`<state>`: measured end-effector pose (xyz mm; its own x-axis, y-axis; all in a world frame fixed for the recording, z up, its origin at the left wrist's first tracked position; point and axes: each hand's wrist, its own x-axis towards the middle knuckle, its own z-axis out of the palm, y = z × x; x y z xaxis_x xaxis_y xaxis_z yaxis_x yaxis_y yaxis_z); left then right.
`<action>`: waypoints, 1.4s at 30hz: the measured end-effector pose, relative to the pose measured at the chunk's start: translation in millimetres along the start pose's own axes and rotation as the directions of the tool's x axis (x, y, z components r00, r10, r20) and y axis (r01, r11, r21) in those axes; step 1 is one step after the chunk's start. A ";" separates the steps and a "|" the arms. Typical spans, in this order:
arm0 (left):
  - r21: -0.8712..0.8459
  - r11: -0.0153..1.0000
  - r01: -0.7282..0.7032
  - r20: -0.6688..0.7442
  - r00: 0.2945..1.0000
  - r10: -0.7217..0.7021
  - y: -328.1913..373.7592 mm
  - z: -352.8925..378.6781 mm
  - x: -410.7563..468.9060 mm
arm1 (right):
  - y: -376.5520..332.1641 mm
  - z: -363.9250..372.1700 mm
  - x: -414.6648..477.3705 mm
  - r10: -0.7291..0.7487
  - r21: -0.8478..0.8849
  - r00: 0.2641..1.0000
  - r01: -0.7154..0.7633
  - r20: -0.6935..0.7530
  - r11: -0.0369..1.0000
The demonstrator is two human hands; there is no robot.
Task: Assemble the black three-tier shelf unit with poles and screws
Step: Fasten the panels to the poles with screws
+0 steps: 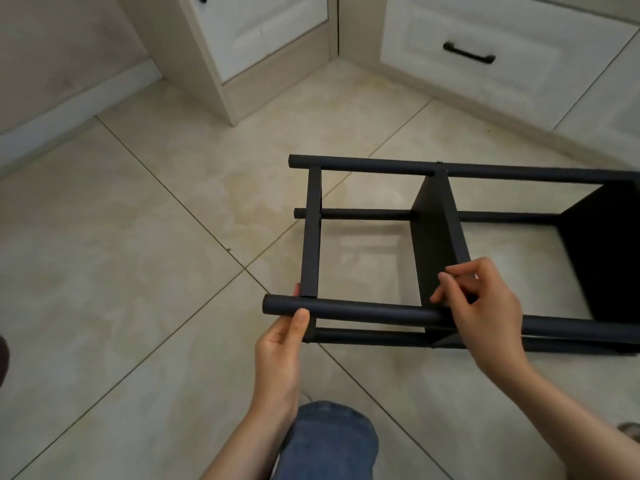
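The black shelf unit (436, 230) lies on its side on the tiled floor, its three boards standing on edge between long black poles. My left hand (280, 344) grips the left end of the near top pole (363, 311), thumb over it and fingers behind. My right hand (485, 306) is at the middle board (433, 237) where it meets that pole, with curled fingertips at the joint. Whether they pinch a small part is hidden. The right board (602, 251) runs out of frame.
White cabinets (263, 32) and a drawer with a black handle (469, 52) stand behind the shelf. My knee in blue jeans (329, 441) is at the bottom centre. Beige floor tiles (138, 254) spread to the left.
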<state>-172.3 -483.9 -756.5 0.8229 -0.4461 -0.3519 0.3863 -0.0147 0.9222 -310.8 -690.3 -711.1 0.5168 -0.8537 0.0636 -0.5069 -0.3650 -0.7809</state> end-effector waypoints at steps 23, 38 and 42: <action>0.127 0.986 0.106 -0.062 0.993 -0.099 -38.2 -28.6 7.7 | 25.8 21.4 -18.4 -0.113 -0.251 0.991 0.126 0.065 0.960; 0.640 0.724 -0.257 0.334 0.942 0.040 14.3 -55.4 52.0 | 31.5 22.4 -13.6 -0.138 -0.248 0.988 0.149 0.063 0.957; 0.712 0.271 -0.648 0.656 0.751 0.073 37.7 -57.7 73.6 | 30.7 21.8 -13.1 -0.150 -0.259 0.986 0.162 0.067 0.952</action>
<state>-73.1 -465.7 -756.9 0.3734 -0.9231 -0.0922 -0.7250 -0.3524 0.5918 -318.0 -682.2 -749.4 0.6319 -0.7626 0.1381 -0.5774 -0.5821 -0.5726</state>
